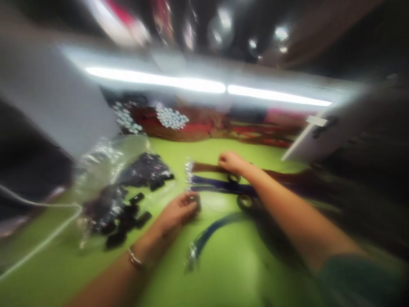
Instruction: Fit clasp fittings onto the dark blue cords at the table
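Note:
My left hand (179, 209) is closed, thumb and fingers pinched on a small dark piece (196, 203), blurred, perhaps a connector housing. Farther off, my right hand (232, 162) is curled shut at the bundle of brown wires (206, 167); its fingertips are partly hidden and seem to grip the wires. Just nearer lies a bundle of dark blue wires (211, 183), with shiny terminals (188, 170) at the left ends. A shorter bunch of blue wires (212, 228) curves across the green table (223, 268). Two tape rolls (245, 201) rest beside the bundles, under my right forearm.
Loose black connectors (123, 226) and clear plastic bags (99, 164) lie on the left. Red and brown wire bundles (198, 128), some with white ends (172, 118), line the back. Bright tube lights (156, 79) hang above. A white cord (41, 204) crosses the left edge.

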A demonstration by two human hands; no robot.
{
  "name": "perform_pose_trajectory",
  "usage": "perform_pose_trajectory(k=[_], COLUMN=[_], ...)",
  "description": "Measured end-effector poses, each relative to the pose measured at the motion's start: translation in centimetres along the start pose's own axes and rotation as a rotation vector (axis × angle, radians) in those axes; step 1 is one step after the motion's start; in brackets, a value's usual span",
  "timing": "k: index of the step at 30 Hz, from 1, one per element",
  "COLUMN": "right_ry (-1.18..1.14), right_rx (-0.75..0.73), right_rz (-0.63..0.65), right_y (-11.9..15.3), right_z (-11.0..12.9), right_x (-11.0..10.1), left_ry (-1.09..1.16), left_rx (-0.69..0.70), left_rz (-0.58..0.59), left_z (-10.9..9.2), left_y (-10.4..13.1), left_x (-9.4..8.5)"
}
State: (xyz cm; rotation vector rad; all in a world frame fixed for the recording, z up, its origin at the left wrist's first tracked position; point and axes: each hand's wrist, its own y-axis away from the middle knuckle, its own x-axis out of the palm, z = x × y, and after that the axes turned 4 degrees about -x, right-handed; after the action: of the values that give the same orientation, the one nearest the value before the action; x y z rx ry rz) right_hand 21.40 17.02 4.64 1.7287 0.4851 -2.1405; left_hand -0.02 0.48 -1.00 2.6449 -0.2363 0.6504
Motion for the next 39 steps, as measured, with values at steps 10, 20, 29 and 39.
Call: perform_pose_trajectory(k=[10,20,29,39], right_ry=[-0.321,-0.451,-0.459,-0.403], right_rx=[-0.243,-0.040,-0.008,-0.049], right_rz=[0.060,-0.210,-0.229,-0.056], right_y=[3.8,9.2,10.6,10.4], right_z=[8.6,8.3,8.7,8.4], right_x=[-1.0,2.6,4.3,3.2], left_ry=[0.000,-0.024,-0.015,-0.078], left_rx=[0.056,0.035,0.039,0.041], left_rz=[0.070,0.008,-0.013,0.027], left_z=[-0.1,-0.3,-0.4,-0.2], left_y=[0.2,0.3,0.4,0.2], left_x=[0.3,0.4,0.5,0.3])
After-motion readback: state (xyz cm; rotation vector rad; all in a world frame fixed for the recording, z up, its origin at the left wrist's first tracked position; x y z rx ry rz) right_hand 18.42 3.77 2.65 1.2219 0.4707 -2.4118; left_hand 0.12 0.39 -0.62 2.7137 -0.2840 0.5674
